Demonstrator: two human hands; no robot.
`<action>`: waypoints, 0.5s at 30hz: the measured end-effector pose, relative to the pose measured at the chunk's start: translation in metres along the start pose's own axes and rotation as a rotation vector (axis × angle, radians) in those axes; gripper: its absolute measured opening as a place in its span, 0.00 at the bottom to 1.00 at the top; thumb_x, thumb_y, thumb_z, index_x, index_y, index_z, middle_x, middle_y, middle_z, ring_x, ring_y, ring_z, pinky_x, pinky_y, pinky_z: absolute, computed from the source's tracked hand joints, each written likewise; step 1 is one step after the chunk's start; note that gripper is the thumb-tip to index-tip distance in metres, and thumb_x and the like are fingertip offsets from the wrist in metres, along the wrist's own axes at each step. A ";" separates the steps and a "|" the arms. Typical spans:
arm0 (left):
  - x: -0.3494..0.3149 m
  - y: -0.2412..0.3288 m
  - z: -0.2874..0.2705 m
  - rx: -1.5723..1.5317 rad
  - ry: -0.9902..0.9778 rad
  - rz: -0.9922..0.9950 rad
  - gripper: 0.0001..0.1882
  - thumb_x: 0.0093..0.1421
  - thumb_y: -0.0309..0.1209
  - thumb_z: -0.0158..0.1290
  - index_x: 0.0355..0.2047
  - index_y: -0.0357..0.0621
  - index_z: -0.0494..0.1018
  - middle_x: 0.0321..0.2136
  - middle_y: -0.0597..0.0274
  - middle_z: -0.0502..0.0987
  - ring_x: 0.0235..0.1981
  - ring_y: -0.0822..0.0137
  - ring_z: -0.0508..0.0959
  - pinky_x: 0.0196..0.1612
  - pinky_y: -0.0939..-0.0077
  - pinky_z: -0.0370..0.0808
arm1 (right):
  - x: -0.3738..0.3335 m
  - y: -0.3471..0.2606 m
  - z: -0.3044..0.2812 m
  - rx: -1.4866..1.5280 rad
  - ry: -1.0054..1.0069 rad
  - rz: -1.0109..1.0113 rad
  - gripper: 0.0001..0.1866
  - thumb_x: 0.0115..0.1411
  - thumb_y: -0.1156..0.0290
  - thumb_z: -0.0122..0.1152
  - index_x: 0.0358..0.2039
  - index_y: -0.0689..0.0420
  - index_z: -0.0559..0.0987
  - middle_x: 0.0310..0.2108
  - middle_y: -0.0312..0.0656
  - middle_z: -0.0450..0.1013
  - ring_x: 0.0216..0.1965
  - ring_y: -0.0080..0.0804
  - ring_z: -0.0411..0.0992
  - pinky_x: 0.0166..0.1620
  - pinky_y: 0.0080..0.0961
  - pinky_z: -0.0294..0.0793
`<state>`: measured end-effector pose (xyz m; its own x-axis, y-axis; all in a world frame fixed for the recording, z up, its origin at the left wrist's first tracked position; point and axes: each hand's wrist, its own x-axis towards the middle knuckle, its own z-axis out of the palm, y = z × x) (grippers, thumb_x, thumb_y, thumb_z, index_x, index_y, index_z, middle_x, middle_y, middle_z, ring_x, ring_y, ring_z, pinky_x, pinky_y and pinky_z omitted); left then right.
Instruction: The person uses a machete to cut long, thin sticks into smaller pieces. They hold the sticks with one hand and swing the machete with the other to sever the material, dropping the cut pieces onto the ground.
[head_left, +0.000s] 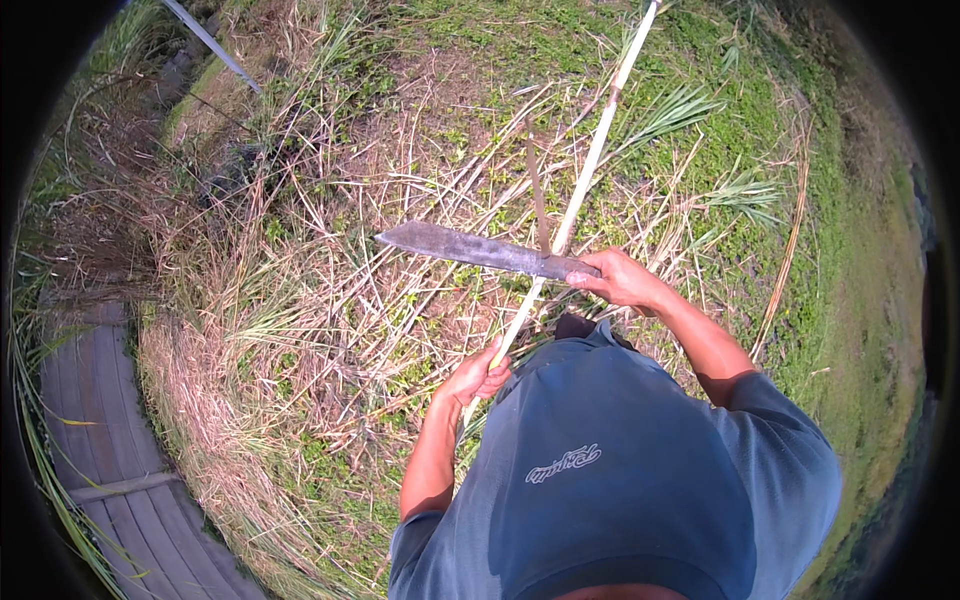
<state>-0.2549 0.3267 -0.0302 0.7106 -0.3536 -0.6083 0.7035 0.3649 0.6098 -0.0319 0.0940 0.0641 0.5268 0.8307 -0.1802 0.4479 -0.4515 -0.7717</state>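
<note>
My left hand (475, 379) is closed around the lower part of a long pale cane stalk (592, 160). The stalk slants up and away to the right, past the top of the view, with a darker joint partway along. In my right hand (620, 279) is the handle end of a machete (455, 244); its worn grey blade points left and lies across the stalk, at or just over it. A thin brown strip (537, 190) stands up beside the stalk near the blade; whether it is attached cannot be made out.
Dry cut stalks and straw (250, 400) litter the green ground around me. Leafy green tops (680, 110) lie at the right. A grey plank-like walkway (100, 400) curves along the lower left, beside tall grass (100, 210). A pale pole (212, 44) crosses the upper left.
</note>
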 end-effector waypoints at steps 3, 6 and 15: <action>0.014 0.008 -0.004 0.048 0.073 0.122 0.26 0.69 0.55 0.38 0.21 0.51 0.60 0.15 0.74 0.58 0.11 0.80 0.53 0.13 0.83 0.50 | 0.005 0.013 0.047 0.019 -0.083 -0.123 0.20 0.62 0.54 0.60 0.30 0.62 0.79 0.16 0.50 0.67 0.17 0.38 0.64 0.25 0.37 0.64; 0.010 0.010 0.009 0.215 0.263 0.391 0.18 0.69 0.47 0.47 0.29 0.48 0.64 0.16 0.72 0.61 0.11 0.80 0.57 0.13 0.81 0.53 | 0.004 0.002 0.039 0.095 -0.020 -0.109 0.21 0.62 0.53 0.60 0.33 0.61 0.80 0.15 0.43 0.68 0.18 0.29 0.64 0.26 0.34 0.65; 0.008 -0.019 0.006 0.554 0.587 0.537 0.16 0.67 0.43 0.51 0.34 0.42 0.72 0.17 0.66 0.66 0.18 0.73 0.65 0.22 0.75 0.63 | 0.040 0.021 -0.098 0.087 0.568 0.064 0.23 0.64 0.49 0.57 0.30 0.61 0.77 0.16 0.31 0.62 0.20 0.20 0.59 0.24 0.25 0.60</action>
<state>-0.2622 0.3117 -0.0439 0.9278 0.2825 -0.2439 0.2959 -0.1585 0.9420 0.0698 0.0860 0.1009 0.8670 0.4864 0.1088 0.3536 -0.4465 -0.8220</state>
